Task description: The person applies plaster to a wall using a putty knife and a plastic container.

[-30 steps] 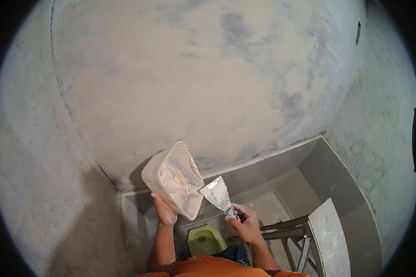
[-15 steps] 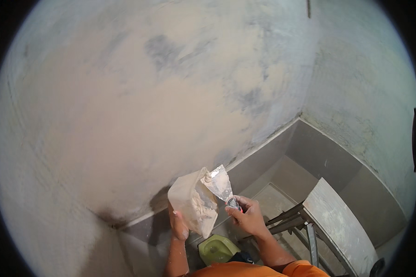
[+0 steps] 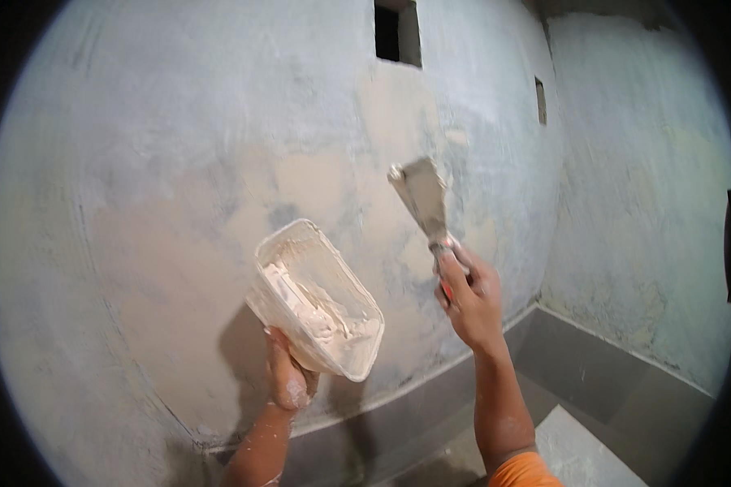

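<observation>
My left hand [image 3: 287, 375] grips a rectangular plastic tub [image 3: 356, 359] from below and behind, tilting its mouth toward me. Inside lies pale cream putty [image 3: 310, 315], smeared along the walls and heaped at the lower side. My right hand [image 3: 468, 294] is closed round the handle of a putty knife [image 3: 427, 199], raised to the right of the tub and blade up. Putty coats the blade, with a lump at its upper left corner. In front stands a grey plastered wall [image 3: 219, 105] with cream patches; whether the blade touches it I cannot tell.
A small square opening [image 3: 398, 32] is cut high in the wall, and a narrow slot [image 3: 541, 101] sits farther right. Grey tiles [image 3: 577, 357] line the wall's base, meeting another wall [image 3: 633, 187] at the right corner. A bench top [image 3: 581, 454] shows low on the right.
Both hands have risen. The putty knife has left the tub's mouth and now points upward, carrying putty. My view has tilted up, bringing the wall openings in and the green squat toilet out.
</observation>
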`<act>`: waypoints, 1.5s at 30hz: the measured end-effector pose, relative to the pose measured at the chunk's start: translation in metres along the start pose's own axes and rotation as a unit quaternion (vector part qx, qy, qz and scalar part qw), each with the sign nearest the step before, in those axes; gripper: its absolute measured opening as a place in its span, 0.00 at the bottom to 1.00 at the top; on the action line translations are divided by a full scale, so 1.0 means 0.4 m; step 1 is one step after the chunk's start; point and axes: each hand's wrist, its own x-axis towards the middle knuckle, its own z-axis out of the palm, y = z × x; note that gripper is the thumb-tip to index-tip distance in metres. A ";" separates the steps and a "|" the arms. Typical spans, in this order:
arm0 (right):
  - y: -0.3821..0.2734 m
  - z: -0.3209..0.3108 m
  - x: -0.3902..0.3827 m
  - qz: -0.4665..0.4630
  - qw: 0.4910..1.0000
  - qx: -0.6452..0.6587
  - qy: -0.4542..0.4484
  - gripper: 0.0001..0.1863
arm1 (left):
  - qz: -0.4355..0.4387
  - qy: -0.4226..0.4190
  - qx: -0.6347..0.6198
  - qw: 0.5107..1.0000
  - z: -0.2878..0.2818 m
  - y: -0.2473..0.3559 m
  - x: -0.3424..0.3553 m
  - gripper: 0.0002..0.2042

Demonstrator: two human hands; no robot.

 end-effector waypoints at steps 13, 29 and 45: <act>-0.017 0.272 0.457 -0.392 0.795 -0.442 0.136 0.26 | 0.192 0.023 0.186 0.963 0.221 0.279 0.048 0.35; 0.025 0.271 0.391 -0.440 0.832 -0.313 0.128 0.24 | 0.217 0.063 0.265 0.937 0.240 0.339 0.042 0.40; 0.112 0.240 0.242 -0.199 0.845 -0.496 -0.020 0.31 | 0.198 0.039 0.271 0.941 0.262 0.351 0.034 0.41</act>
